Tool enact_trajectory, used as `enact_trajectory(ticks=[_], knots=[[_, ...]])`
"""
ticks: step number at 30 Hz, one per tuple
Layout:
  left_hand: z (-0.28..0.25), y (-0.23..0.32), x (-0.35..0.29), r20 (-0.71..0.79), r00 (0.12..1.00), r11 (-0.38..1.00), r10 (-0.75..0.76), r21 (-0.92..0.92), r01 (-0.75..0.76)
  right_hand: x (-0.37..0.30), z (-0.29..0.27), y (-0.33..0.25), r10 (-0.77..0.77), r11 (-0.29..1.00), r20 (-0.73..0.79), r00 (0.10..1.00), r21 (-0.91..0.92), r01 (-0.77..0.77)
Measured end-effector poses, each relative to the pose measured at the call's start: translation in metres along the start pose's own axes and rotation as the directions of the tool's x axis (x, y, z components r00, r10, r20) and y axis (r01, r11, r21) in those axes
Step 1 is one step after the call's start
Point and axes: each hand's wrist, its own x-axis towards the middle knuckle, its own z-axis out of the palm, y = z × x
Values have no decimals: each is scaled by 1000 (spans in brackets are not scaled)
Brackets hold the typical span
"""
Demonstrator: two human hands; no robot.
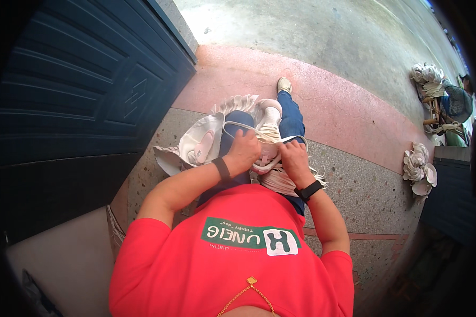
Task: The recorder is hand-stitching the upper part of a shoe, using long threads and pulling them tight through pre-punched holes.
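left hand (243, 152): fingers curled | right hand (295, 158): pinching | forearms (188, 182): converging forward

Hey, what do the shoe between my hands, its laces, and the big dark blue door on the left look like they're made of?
Shoe: smooth pale pink and white panels suggest synthetic leather or fabric; too small to tell which.
Laces: likely woven textile, matt off-white, bending in soft loops.
Door: perhaps painted metal, with slight sheen and crisp raised panels.

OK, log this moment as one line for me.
left hand: pinching shoelace | right hand: pinching shoelace | pink-and-white sneaker: on lap, between hands | dark blue panelled door: at left
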Motion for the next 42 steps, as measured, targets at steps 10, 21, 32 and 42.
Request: enact_trajectory(ticks=[10,21,32,42], knots=[[-52,-27,43,235,893,488,-384,-769,413,48,-47,-22,52,962,-330,943,271,41],[47,-188,-41,183,698,528,-692,-532,662,-1,-48,42,135,936,142,981,307,-173],[52,-193,-194,811,370,-400,-454,-556,729,-26,-48,25,51,960,177,983,262,-97],[-111,-139,-123,115,524,183,-844,-856,483,6,-236,48,746,-18,-235,623,928,371]])
